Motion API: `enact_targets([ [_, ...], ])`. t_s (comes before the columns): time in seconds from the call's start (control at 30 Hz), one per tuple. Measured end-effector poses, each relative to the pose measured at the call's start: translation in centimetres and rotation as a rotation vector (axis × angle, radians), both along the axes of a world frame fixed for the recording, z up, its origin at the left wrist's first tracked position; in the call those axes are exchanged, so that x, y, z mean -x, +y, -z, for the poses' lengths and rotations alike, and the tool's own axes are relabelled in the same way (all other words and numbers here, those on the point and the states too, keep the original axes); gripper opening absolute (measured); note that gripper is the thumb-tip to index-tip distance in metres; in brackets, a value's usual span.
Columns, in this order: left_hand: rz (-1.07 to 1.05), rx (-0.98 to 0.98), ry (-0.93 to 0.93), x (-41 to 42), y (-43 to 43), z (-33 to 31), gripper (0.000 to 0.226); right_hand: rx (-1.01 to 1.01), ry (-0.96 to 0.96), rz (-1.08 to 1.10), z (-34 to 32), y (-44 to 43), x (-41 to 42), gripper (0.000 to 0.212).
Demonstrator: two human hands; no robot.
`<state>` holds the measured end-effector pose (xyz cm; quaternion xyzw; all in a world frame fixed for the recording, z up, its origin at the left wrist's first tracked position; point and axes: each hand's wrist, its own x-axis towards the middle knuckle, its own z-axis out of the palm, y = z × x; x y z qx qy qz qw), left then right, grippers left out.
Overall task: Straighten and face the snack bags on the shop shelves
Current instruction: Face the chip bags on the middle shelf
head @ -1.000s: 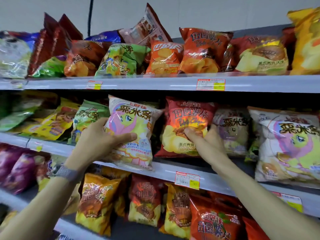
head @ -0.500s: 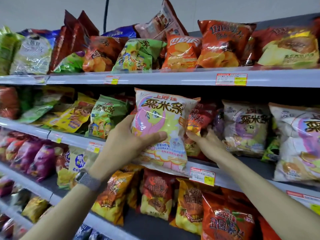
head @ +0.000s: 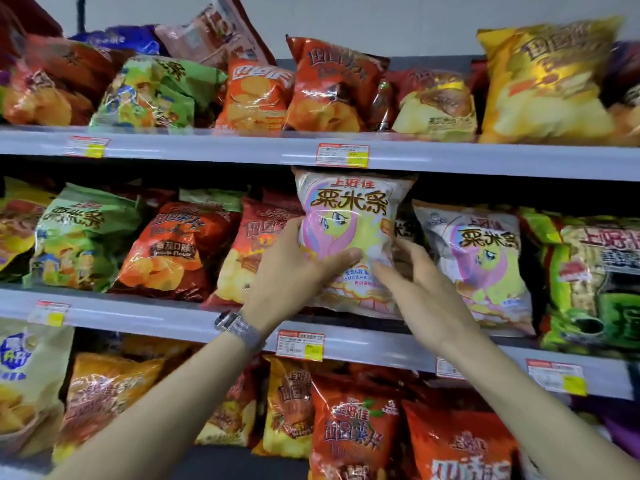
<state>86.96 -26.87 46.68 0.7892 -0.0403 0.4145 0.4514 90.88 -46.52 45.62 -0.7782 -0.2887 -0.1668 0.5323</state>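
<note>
A white snack bag with a pink-and-yellow cartoon pony (head: 349, 216) stands upright, front facing out, on the middle shelf (head: 156, 315). My left hand (head: 298, 268) grips its left side, thumb across the front. My right hand (head: 419, 289) holds its lower right edge, fingers curled behind the bag. A matching pony bag (head: 481, 261) stands just to the right. A red chip bag (head: 256, 247) leans just left of the held bag, partly hidden by my left hand.
Three grey shelves with price tags (head: 300, 346) hold crowded bags. The top shelf (head: 214, 147) carries red, orange, green and yellow bags, several leaning. A green bag (head: 79, 237) and a red tomato bag (head: 169, 251) sit at middle left. Orange and red bags (head: 356, 431) fill the lower shelf.
My left hand has carried the pony bag to the right along the middle shelf, past the red chip bag. My right hand left the red bag and now holds the pony bag's right edge.
</note>
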Motion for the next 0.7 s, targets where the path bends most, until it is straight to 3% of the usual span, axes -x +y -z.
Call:
enact_targets([
  [0.4,-0.011,-0.099,0.138,-3.9,-3.1,2.2,0.068,0.26,-0.098,0.092,2.4,-2.2,-2.9,0.073],
  [0.7,-0.064,-0.151,0.235,-3.1,-2.6,2.3,0.073,0.319,-0.139,0.039,2.6,-2.6,-4.1,0.077],
])
